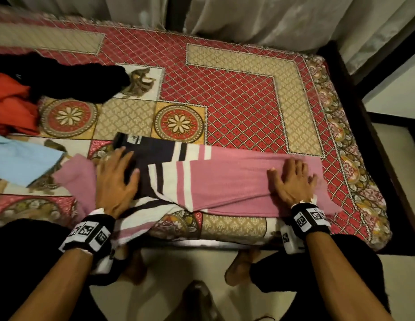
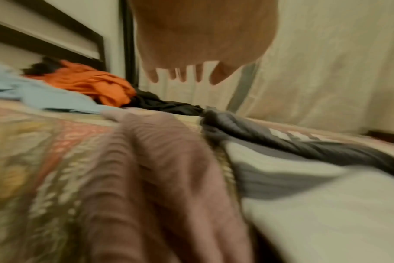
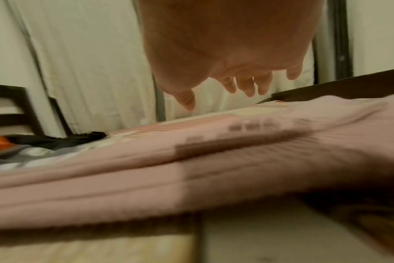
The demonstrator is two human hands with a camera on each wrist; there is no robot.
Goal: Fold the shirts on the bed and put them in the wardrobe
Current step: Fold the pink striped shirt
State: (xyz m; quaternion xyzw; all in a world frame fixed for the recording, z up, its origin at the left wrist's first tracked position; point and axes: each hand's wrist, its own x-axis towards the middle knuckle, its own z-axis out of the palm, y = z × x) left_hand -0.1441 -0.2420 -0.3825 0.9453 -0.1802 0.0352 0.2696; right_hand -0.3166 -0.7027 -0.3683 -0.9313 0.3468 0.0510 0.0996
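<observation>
Two hands are lying flat on one pink shirt (image 1: 225, 181) at the near edge of the bed (image 1: 236, 93). The left hand (image 1: 116, 179) is pressing on the dark, stripy end of the shirt, on the left. The right hand (image 1: 292, 181) is pressing on the plain pink end, on the right. Both hands are spread out with straight fingers, so neither one is gripping the cloth.

The shirt is looking long and thin, so I think it is already partly folded. A bit of it is hanging off the near edge of the bed on the left.

To do this step well, the hands should be sliding outward to push the bumps away. Then one end should be going over the other so the edges are meeting. The hanging bit should be coming back up onto the bed first, or the fold may be crooked.

More clothes are waiting far to the left: a red shirt (image 1: 11, 103), a black shirt (image 1: 86, 77) and a light blue shirt (image 1: 21, 156). The wardrobe is not showing here.
</observation>
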